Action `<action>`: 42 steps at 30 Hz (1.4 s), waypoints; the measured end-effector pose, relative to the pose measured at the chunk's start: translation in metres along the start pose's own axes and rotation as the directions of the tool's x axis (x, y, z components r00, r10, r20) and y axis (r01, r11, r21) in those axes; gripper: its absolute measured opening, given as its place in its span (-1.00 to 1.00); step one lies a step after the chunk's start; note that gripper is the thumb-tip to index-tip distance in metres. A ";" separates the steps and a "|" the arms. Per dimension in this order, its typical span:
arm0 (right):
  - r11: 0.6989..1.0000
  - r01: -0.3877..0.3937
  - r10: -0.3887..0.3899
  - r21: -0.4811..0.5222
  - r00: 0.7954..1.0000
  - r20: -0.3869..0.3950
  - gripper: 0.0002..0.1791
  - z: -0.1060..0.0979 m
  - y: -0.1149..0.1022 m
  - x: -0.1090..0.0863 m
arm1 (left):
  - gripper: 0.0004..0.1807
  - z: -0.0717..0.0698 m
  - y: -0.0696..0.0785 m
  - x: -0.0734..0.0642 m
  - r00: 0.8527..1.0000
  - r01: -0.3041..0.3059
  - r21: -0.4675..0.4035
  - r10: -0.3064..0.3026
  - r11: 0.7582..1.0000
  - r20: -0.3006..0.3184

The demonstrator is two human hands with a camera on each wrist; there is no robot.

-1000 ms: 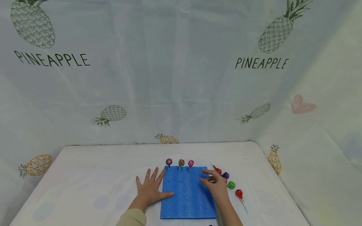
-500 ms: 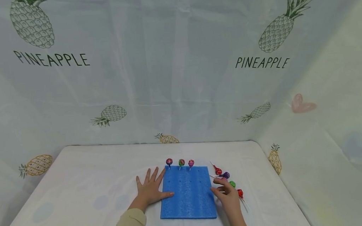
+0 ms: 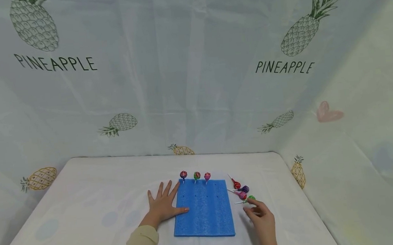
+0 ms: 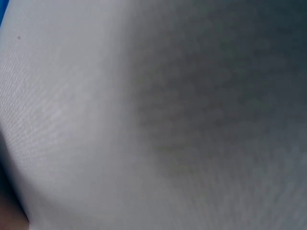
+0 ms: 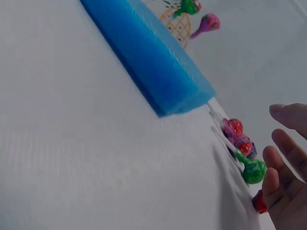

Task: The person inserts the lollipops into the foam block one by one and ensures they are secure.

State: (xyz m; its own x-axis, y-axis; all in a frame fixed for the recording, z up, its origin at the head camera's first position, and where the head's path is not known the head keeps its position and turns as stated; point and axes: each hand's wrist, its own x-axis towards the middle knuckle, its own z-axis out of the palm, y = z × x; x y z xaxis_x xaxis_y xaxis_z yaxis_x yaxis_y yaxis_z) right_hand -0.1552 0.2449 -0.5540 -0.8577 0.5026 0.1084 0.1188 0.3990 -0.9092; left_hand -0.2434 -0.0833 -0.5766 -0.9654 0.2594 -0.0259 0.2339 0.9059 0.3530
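Note:
My left hand lies flat with fingers spread, its thumb over the left edge of a blue foam board. Three wrapped lollipops stand along the board's far edge: a dark red-and-blue lollipop, a green-and-red lollipop and a pink lollipop. To the right of the board is my right hand, thumb and fingers apart and nothing between them. Its fingertips are right by a lying green lollipop. A red lollipop shows partly behind the fingers in the right wrist view.
Beyond the right hand lie a red lollipop, a purple lollipop and a pink lollipop, sticks pointing left. Small holes dot the board. A white cloth covers the table; a pineapple-print curtain hangs behind.
My right hand has moved from over the board's right edge rightward and nearer to me, to the lying lollipops. The near red lollipop is now hidden in the head view. The left hand stays put.

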 end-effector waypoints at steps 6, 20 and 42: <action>1.000 0.001 -0.001 -0.008 1.000 -0.031 -0.65 -0.011 0.003 -0.001 | 0.24 -0.002 0.002 -0.001 1.000 0.004 0.012 -0.004 1.000 0.016; 0.999 -0.046 0.044 -0.017 0.992 -0.115 -0.64 -0.024 0.013 -0.004 | 0.22 -0.012 0.007 -0.005 0.999 0.018 0.022 -0.019 1.000 0.046; 0.974 -0.215 0.206 -0.067 0.971 -0.119 -0.53 -0.024 0.025 0.005 | 0.24 -0.005 0.003 0.000 0.999 0.016 0.021 -0.017 1.000 0.038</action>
State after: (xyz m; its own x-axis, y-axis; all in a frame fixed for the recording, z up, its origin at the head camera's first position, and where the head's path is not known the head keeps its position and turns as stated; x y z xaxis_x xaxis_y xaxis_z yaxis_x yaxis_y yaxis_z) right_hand -0.1446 0.2757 -0.5661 -0.7493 0.6613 -0.0339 0.3335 0.3326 -0.8822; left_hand -0.2428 -0.0821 -0.5706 -0.9642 0.2566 -0.0676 0.2206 0.9167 0.3331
